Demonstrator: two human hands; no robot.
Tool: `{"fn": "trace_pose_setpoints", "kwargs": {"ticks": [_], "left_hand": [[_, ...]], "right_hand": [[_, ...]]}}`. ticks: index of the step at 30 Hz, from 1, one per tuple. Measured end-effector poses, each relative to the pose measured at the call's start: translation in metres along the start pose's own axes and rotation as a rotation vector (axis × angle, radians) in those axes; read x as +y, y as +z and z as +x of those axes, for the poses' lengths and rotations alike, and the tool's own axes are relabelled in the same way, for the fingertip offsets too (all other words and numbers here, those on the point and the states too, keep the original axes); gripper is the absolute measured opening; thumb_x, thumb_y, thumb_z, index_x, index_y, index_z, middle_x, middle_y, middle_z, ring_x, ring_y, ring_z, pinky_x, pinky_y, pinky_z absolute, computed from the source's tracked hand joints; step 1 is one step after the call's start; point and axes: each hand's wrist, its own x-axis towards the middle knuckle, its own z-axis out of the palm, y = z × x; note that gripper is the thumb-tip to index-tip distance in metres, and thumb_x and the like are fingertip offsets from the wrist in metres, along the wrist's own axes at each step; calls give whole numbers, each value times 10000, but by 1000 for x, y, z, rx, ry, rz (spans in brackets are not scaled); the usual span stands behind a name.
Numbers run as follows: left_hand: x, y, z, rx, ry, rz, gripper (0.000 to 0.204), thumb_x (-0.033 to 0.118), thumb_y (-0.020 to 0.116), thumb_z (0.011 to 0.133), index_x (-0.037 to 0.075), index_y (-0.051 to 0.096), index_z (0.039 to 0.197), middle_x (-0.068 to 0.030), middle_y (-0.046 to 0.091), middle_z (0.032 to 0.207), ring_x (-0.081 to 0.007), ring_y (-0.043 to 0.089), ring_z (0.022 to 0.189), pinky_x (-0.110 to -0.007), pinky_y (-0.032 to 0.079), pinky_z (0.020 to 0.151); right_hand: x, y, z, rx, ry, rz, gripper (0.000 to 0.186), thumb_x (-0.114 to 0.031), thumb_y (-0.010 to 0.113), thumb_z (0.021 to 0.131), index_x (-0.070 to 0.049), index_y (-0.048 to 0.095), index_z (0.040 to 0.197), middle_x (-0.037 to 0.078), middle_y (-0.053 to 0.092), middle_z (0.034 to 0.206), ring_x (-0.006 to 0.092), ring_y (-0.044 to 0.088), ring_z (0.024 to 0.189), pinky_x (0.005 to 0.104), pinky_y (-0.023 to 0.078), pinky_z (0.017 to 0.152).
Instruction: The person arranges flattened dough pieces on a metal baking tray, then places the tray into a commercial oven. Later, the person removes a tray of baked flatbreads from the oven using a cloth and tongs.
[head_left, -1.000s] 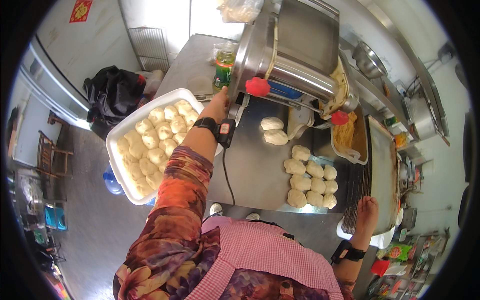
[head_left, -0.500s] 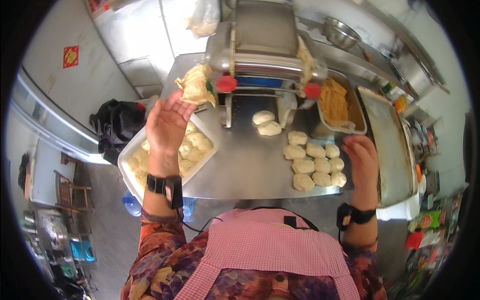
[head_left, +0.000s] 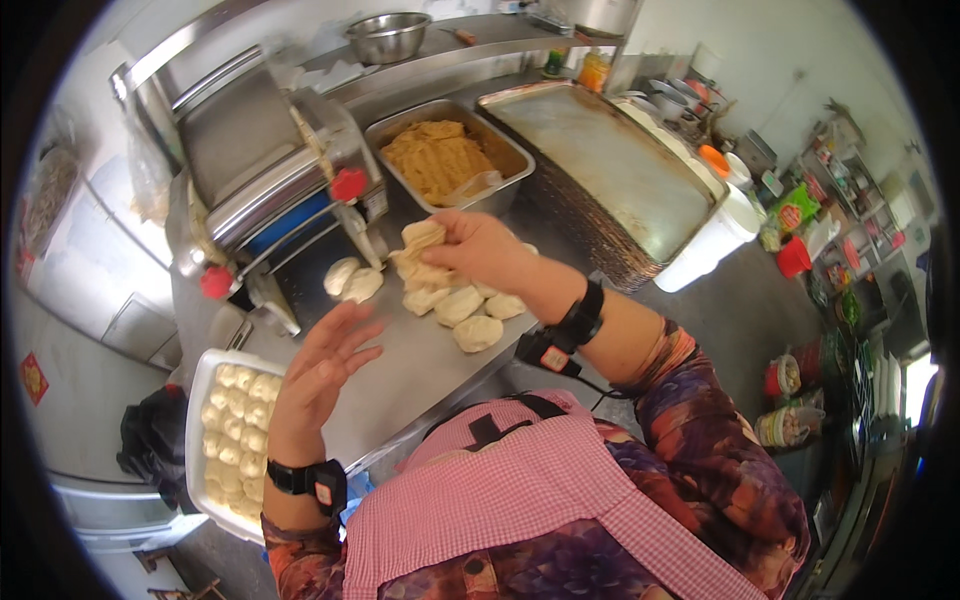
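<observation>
My right hand (head_left: 490,258) pinches a thin, ragged flap of dough (head_left: 420,250) between thumb and fingers. It hangs over a cluster of pale dough pieces (head_left: 478,333) on the steel table, partly hiding them. My left hand (head_left: 325,365) is raised over the table's left part, its fingers apart and nothing in them. Two more dough pieces (head_left: 355,281) lie together beside the dough roller machine (head_left: 262,185), which has red knobs. Close to my left forearm is a white tub (head_left: 202,400) with rows of dough balls (head_left: 237,425).
Behind the dough, a steel pan (head_left: 517,165) holds a yellowish-brown filling. A stack of large baking trays (head_left: 610,150) stands to its right. White buckets (head_left: 715,235) sit past the trays. A metal bowl (head_left: 388,38) rests on the back shelf.
The view has swung to the right. The dough flap at my left fingertips is gone from there, and my right hand, empty before, now holds one over the dough cluster.
</observation>
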Motion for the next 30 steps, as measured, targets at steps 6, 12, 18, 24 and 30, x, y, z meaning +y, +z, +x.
{"fn": "trace_pose_setpoints", "kwargs": {"ticks": [6, 12, 18, 24, 30], "left_hand": [[-10, -22, -7, 63, -65, -24, 732, 384, 645, 807, -16, 384, 1362, -201, 400, 1390, -349, 476, 1209, -441, 403, 981], [-19, -20, 17, 169, -94, 16, 775, 425, 672, 784, -30, 395, 1347, -208, 395, 1393, -346, 489, 1194, -432, 427, 961], [-33, 1, 79, 203, -133, 45, 797, 442, 684, 776, -35, 393, 1344, -212, 395, 1392, -341, 494, 1189, -426, 427, 955], [-57, 19, 130, 274, -190, 48, 809, 440, 695, 766, -39, 392, 1343, -212, 403, 1386, -337, 503, 1180, -418, 430, 946], [-70, 35, 139, 437, -264, 49, 798, 430, 692, 769, -42, 392, 1338, -196, 454, 1343, -310, 520, 1162, -397, 425, 949]], "right_hand": [[-31, -177, -20, 427, -19, -417, 338, -233, 682, 820, 0, 618, 1057, 70, 659, 888, 131, 601, 739, 286, 493, 656], [-93, -390, -62, 905, 130, -883, 357, -262, 714, 760, -28, 665, 1024, 40, 662, 810, 110, 589, 673, 266, 478, 584], [-96, -533, -50, 1021, 196, -1176, 269, -205, 683, 725, -54, 681, 947, 92, 666, 753, 186, 632, 624, 307, 502, 574], [-23, -607, 5, 759, 428, -1492, 244, -183, 648, 713, -102, 694, 939, 144, 682, 869, 321, 646, 862, 391, 511, 767], [71, -660, 50, 630, 348, -1783, 185, -213, 667, 772, -29, 677, 790, 169, 656, 733, 352, 634, 733, 413, 507, 675]]}}
